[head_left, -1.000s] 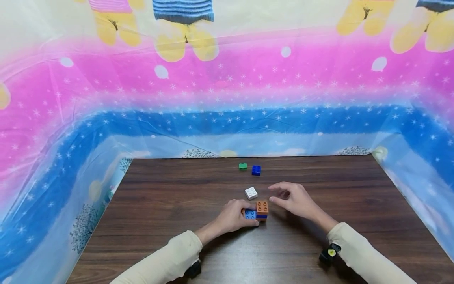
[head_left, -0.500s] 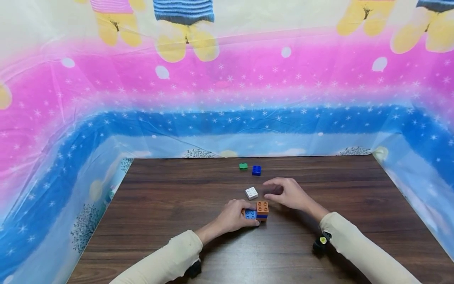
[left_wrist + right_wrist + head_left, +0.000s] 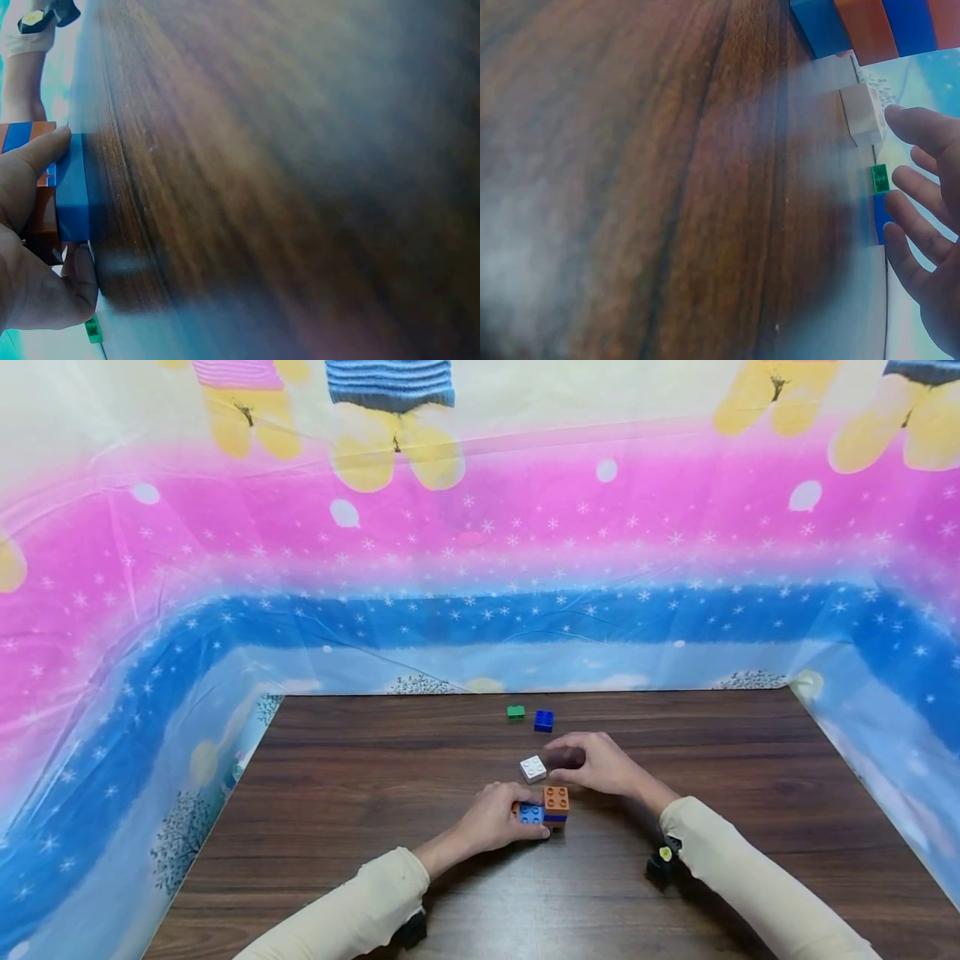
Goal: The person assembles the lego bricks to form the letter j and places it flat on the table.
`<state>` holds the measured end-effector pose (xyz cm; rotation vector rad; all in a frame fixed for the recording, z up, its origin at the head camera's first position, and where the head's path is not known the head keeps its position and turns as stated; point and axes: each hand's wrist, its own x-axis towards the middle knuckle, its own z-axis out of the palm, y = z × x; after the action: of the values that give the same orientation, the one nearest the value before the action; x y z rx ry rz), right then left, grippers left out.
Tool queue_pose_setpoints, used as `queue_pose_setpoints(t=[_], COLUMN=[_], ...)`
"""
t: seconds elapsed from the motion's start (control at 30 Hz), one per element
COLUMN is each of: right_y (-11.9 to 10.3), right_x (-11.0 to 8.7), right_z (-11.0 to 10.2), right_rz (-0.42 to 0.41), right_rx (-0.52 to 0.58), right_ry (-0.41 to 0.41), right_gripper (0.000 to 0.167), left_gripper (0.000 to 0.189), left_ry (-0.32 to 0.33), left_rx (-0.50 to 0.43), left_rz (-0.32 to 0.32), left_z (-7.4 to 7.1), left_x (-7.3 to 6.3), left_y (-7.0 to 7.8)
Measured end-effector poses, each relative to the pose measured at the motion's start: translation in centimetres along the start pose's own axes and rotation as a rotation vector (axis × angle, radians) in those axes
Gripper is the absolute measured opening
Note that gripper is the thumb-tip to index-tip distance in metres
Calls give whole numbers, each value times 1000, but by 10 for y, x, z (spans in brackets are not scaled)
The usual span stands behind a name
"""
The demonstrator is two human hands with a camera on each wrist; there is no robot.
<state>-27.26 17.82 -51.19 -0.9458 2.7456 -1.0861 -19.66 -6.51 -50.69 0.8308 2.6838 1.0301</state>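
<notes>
The brick stack (image 3: 556, 802) is pinched by the left hand (image 3: 489, 817); just beyond the stack, the white brick (image 3: 533, 768) is faced by the spread right hand (image 3: 600, 766), apparently untouched. Pickup seems the step; pinching is needed.

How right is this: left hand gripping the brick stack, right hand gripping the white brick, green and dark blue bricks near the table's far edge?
One slip: the right hand is beside the white brick, not gripping it, as the head view shows. The left hand grips the brick stack, and the green brick and dark blue brick are near the far edge of the table.
</notes>
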Motion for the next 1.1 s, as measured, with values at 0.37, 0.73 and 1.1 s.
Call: queue_pose_setpoints(t=[0.37, 0.73, 1.1], right_y=[-4, -2, -7], right_x=[9, 14, 18], right_z=[6, 12, 16], right_rz=[12, -16, -10], right_rx=[9, -23, -67], right_ry=[-41, -56, -95], right_gripper=[47, 47, 44], left_gripper=[43, 44, 43], left_ry=[-2, -12, -16], left_rx=[4, -10, -19], left_rz=[-4, -7, 0], left_z=[-1, -1, -1], left_x=[0, -1, -1], left_y=[1, 2, 2])
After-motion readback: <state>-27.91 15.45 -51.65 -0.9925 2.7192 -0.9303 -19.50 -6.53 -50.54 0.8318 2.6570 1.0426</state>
